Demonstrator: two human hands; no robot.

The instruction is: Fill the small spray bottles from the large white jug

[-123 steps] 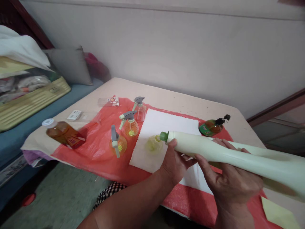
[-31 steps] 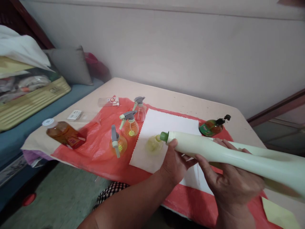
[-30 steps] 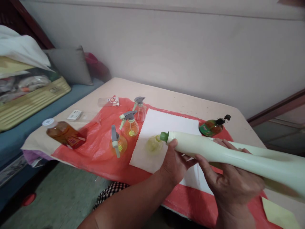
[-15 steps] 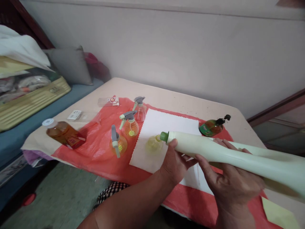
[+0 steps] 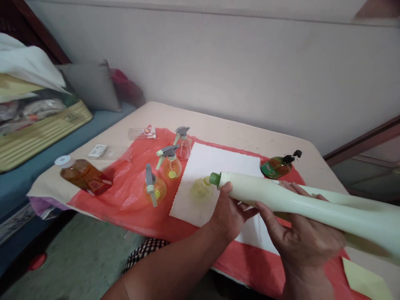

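A large pale green plastic jug [image 5: 265, 189] with a built-in handle lies tipped on its side in the air, its green spout [image 5: 215, 178] pointing left. My left hand [image 5: 233, 212] is closed around the underside of its neck, thumb near the spout. Further back, my right hand [image 5: 306, 237] grips the jug by its handle, fingers passing behind it. The spout touches or overlaps the mouth of a small clear bottle [image 5: 201, 189] with yellowish liquid. That bottle has no spray head and sits on a white sheet [image 5: 225, 156]; whether liquid is flowing cannot be seen.
Three spray bottles with grey trigger heads [image 5: 156, 189] [image 5: 171, 164] [image 5: 184, 143] stand left of the sheet on red plastic [image 5: 125, 212]. A brown-orange bottle [image 5: 83, 175] is at the left, a green-labelled pump bottle [image 5: 276, 166] at the right. A yellow sponge-like piece [image 5: 368, 281] lies at lower right.
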